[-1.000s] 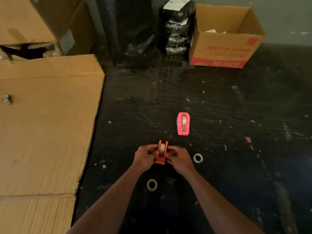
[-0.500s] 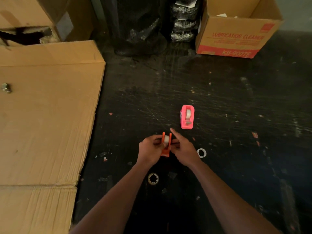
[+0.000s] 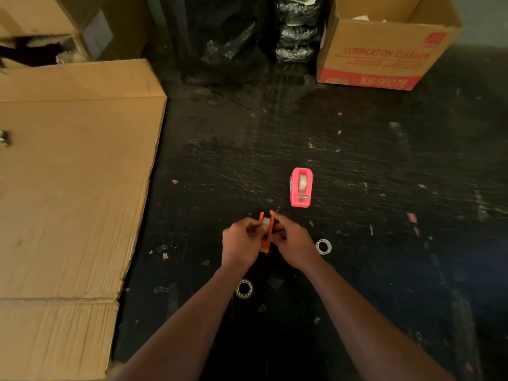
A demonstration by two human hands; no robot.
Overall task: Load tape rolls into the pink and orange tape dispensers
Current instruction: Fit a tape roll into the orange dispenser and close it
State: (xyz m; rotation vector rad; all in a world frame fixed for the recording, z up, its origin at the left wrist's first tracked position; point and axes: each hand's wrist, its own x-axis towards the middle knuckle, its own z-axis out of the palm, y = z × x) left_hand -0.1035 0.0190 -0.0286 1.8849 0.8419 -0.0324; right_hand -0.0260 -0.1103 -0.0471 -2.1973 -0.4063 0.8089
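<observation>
The orange tape dispenser (image 3: pixel 266 234) stands on the dark floor between my two hands, with a pale tape roll (image 3: pixel 265 223) showing between its side walls. My left hand (image 3: pixel 241 244) grips its left side, fingertips at the roll. My right hand (image 3: pixel 294 242) holds its right side, index finger stretched over the top. Beyond them the pink tape dispenser (image 3: pixel 301 187) stands alone with a clear tape roll inside it. A white ring (image 3: pixel 323 246) lies just right of my right hand. Another ring (image 3: pixel 244 289) lies under my left forearm.
A flattened cardboard sheet (image 3: pixel 71 188) covers the floor on the left. An open carton marked LUBRICATION CLEANER (image 3: pixel 384 53) stands at the back right. Black wrapped bundles (image 3: pixel 297 31) and a dark sack (image 3: pixel 220 42) stand at the back. Small scraps litter the scratched floor.
Both hands with the orange dispenser sit slightly farther from me than before. My right index finger has stretched out over the dispenser's top. The view tilted down a little.
</observation>
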